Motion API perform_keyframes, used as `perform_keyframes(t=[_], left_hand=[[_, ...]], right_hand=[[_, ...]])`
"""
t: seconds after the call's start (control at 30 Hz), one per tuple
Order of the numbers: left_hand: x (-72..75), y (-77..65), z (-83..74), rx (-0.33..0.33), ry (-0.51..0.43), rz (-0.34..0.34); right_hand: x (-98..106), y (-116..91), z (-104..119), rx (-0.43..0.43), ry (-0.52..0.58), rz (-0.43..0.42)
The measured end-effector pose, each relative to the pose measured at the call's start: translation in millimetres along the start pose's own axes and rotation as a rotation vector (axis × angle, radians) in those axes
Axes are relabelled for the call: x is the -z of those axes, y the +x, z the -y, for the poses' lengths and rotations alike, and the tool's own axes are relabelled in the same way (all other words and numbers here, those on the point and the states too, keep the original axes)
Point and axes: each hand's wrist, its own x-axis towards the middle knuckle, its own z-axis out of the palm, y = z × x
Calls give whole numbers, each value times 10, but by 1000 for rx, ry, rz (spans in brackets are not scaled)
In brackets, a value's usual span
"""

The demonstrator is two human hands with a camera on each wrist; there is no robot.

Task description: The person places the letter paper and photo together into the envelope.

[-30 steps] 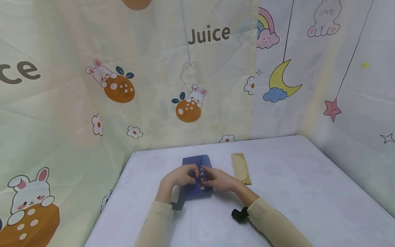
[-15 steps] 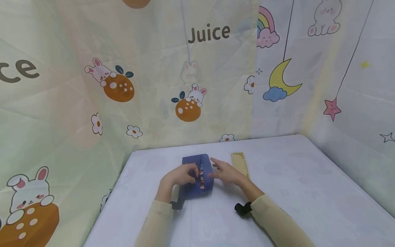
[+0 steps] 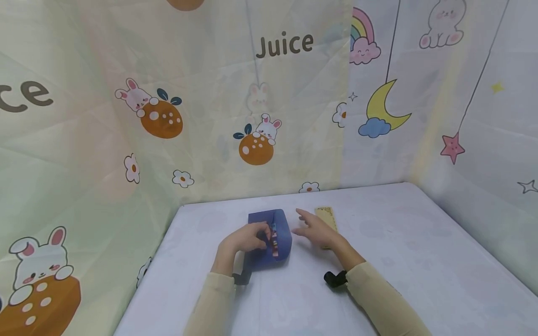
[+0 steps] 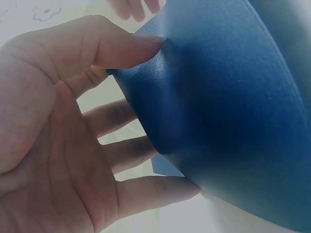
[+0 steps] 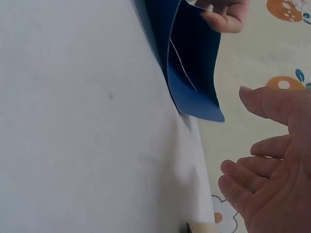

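Note:
A blue, smooth folded cover [image 3: 284, 235] stands on the table, bent up into a curved shape, with a multicoloured strip [image 3: 275, 240] showing in the gap near its middle. My left hand [image 3: 248, 237] pinches an edge of it; in the left wrist view the thumb [image 4: 131, 51] lies on the blue surface and the other fingers reach behind the edge. Off the cover's right side, my right hand [image 3: 316, 230] hovers with spread, relaxed fingers and holds nothing. In the right wrist view the cover's curved end [image 5: 199, 109] sits apart from that hand's fingertips.
Behind my right hand lies a narrow yellow card [image 3: 325, 214] with an ornate border, partly covered by the hand. The white table [image 3: 378, 224] meets printed cloth walls [image 3: 210, 154] at the back and sides. Each wrist carries a small black camera [image 3: 335, 279].
My right hand has let go of the cover and moved right, towards the yellow card, with its fingers opening out. The cover's right part has bulged outwards. My left hand stays put.

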Motion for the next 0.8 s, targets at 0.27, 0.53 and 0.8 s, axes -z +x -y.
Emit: perform_keyframes(t=[0.27,0.53,0.8], left_hand=[[1,10,7,-12,-1,5],[2,14,26,-15,-3,5],[-5,23,36,-7,2,6]], right_hand=[[196,-13,-77,-10,-79,-52],[298,16,-194,-10,-138,-48],[300,42,-258,-45,-295,-92]])
